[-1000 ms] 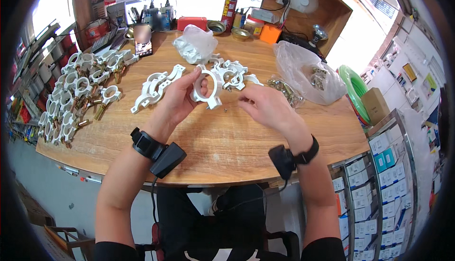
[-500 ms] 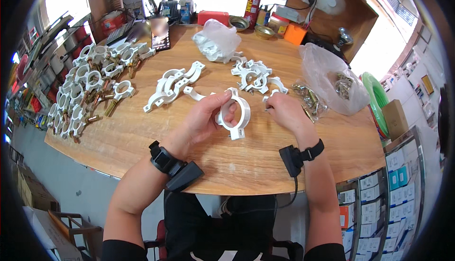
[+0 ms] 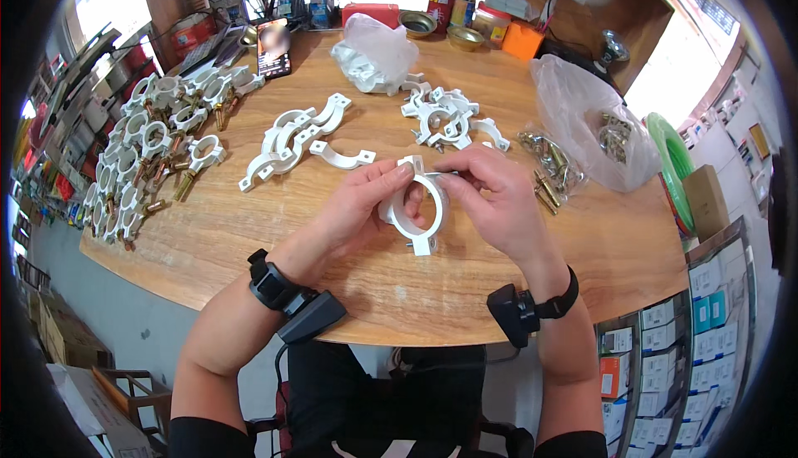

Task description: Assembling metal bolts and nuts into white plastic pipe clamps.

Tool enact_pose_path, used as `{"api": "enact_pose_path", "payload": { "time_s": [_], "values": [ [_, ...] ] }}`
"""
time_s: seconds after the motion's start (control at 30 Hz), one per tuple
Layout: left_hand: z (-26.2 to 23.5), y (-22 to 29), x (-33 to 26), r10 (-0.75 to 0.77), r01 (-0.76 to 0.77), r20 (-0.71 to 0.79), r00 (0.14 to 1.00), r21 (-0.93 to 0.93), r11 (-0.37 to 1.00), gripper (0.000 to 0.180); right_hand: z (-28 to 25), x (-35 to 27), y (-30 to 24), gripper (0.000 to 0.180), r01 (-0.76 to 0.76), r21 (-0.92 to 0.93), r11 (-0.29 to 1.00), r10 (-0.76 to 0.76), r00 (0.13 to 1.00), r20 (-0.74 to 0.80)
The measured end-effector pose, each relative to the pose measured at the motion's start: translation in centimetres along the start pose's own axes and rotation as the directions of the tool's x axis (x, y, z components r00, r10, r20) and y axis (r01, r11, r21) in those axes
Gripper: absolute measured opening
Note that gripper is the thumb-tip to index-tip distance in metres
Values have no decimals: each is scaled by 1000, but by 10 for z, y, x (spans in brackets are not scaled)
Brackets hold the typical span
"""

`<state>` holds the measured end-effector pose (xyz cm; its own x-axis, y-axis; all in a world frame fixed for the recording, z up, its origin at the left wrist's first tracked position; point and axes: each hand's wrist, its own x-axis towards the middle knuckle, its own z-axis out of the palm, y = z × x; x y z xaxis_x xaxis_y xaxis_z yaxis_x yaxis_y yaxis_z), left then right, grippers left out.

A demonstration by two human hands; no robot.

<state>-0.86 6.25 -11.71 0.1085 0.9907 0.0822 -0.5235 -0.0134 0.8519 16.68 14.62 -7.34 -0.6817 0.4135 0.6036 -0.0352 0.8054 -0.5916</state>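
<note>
My left hand [image 3: 363, 204] grips a white plastic pipe clamp [image 3: 424, 246], its ring held upright with one lug at the top and one at the bottom. A bit of metal sticks out beside the bottom lug. Close against the clamp's upper right side, my right hand [image 3: 501, 202] has thumb and forefinger pinched on a thin metal piece [image 3: 431, 174] that looks like a screw; its far end is at the top lug. Behind my left hand lies a loose white half clamp [image 3: 342, 158], with several nested half clamps [image 3: 285, 149] farther left.
Many finished clamps with brass-coloured bolts [image 3: 156, 140] cover the table's left side. A pile of white clamp parts [image 3: 449, 121] lies beyond my hands, beside a plastic bag [image 3: 376, 55]. Bagged bolts [image 3: 555, 167] and a larger clear bag [image 3: 573, 117] sit at right. A phone [image 3: 273, 49] stands far left.
My right hand has moved left and its fingertips now meet the clamp's top lug. The clamp stays in my left hand, turned a little. The whole view has shifted slightly.
</note>
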Motion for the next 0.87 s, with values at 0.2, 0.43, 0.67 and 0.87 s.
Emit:
{"api": "enact_pose_path", "payload": {
  "time_s": [0.2,0.43,0.67,0.87],
  "values": [
    [5,0,-1,6,-6,17,1000,28,1000,23,8,4,3,11,94,-37,995,-97,988,-116],
    [5,-2,-1,-14,13,23,1000,23,1000,24,8,0,-1,12,-37,100,994,49,992,-116],
    [6,-4,-1,-8,9,51,999,-20,1000,24,7,2,4,8,9,115,993,4,993,-114],
    [6,-5,-1,13,-11,75,997,-33,999,25,15,-1,5,32,-177,387,905,238,965,-114]
  ]
}}
